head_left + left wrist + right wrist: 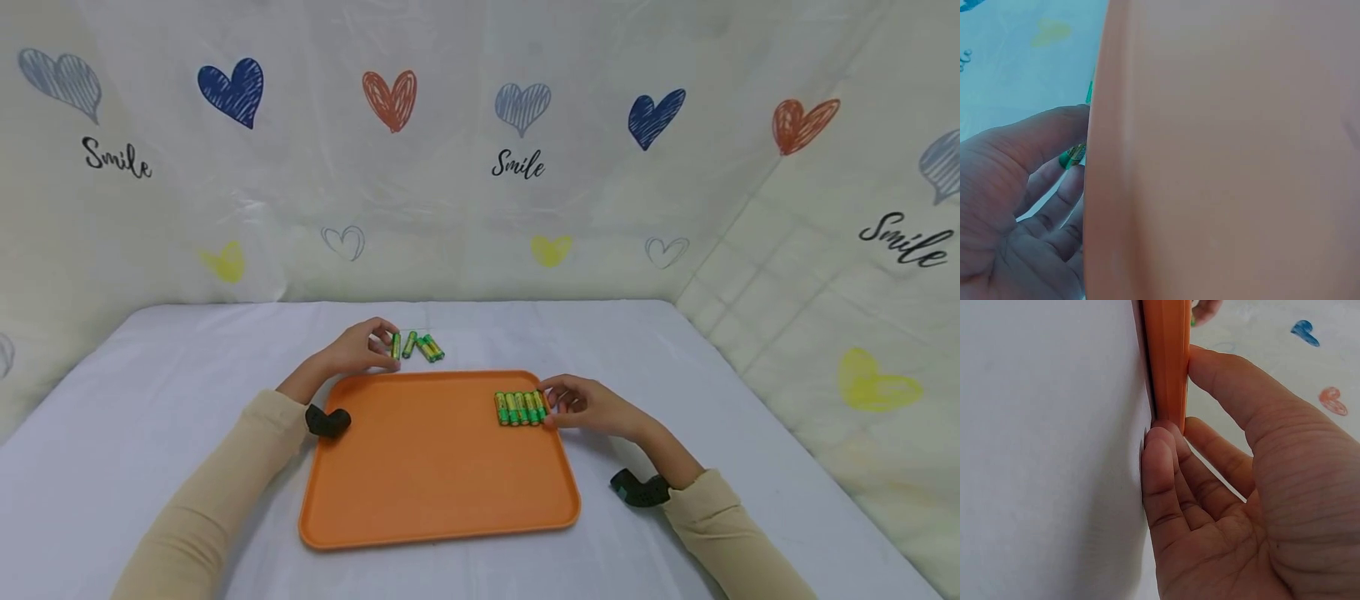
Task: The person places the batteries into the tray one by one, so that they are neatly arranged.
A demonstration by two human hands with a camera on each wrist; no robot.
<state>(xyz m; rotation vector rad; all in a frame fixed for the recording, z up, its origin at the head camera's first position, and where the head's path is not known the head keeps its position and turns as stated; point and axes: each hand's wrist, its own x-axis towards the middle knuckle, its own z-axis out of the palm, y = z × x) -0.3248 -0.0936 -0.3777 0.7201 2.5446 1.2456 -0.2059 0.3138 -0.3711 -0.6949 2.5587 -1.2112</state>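
Note:
In the head view my left hand point(362, 346) is behind the orange tray's back-left corner, pinching a green-and-yellow battery point(396, 346) between thumb and fingertips. Part of that battery point(1072, 156) shows between the fingers in the left wrist view. Three loose batteries point(409, 344) lie just right of it on the cloth. My right hand point(588, 406) is at the right edge of the orange tray point(435, 467). Its thumb and index finger hold the ends of the rightmost battery in a row of several batteries point(512, 408). In the right wrist view the tray rim point(1169, 356) hides that battery.
A white cloth point(637, 350) covers the table around the tray. Behind and to the right hangs a pale sheet point(450, 192) printed with hearts and words. Dark wrist bands point(641, 489) sit on both wrists.

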